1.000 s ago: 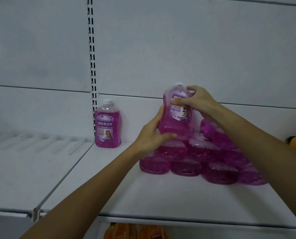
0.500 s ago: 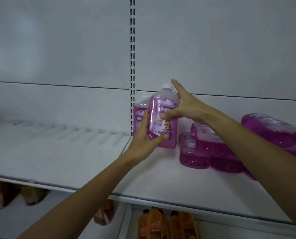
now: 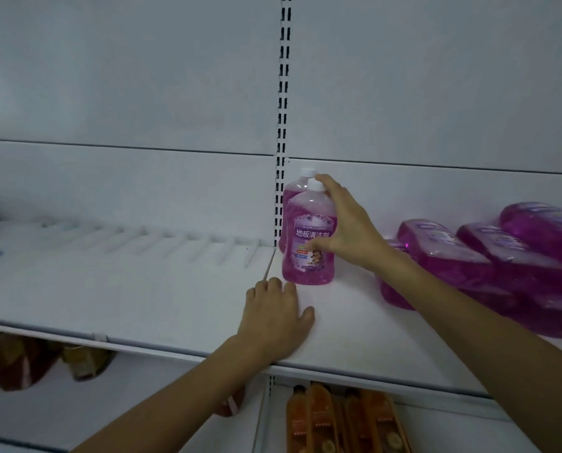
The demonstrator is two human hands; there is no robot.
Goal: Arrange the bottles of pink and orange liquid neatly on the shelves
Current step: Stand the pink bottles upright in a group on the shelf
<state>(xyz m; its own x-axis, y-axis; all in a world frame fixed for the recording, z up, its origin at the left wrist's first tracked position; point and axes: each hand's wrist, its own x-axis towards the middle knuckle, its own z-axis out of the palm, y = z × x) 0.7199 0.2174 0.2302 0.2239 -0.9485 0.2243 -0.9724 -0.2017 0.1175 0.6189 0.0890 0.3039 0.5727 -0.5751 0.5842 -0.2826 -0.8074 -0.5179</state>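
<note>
the front pink bottle (image 3: 305,220) stands upright on the white shelf (image 3: 175,289) just right of centre in the frame, at the foot of the slotted upright (image 3: 282,125) in the back wall. its white cap is on and its label faces the camera. right behind it, touching or nearly so, stands a second pink bottle (image 3: 291,194), of which only the cap and the left shoulder show.

the right hand (image 3: 348,223) reaches in from the lower right and holds the front pink bottle from its right side. the fingers are spread wide: the thumb lies across the label and the forefinger rests up by the cap. the other fingers go round the far side, where they cannot be seen.

the left hand (image 3: 276,315) lies palm down on the shelf, just below and left of the bottle's base, its knuckles close to it. it holds nothing; its fingers are together and bent down a little at the tips, the thumb out to the right.

at the right of the frame a pile of pink bottles (image 3: 469,256) lies on its side on the same shelf, well apart from the two standing ones. on the shelf below, at the bottom centre, orange bottles (image 3: 322,420) stand in a row. blurred brown things (image 3: 27,361) sit at the lower left.
</note>
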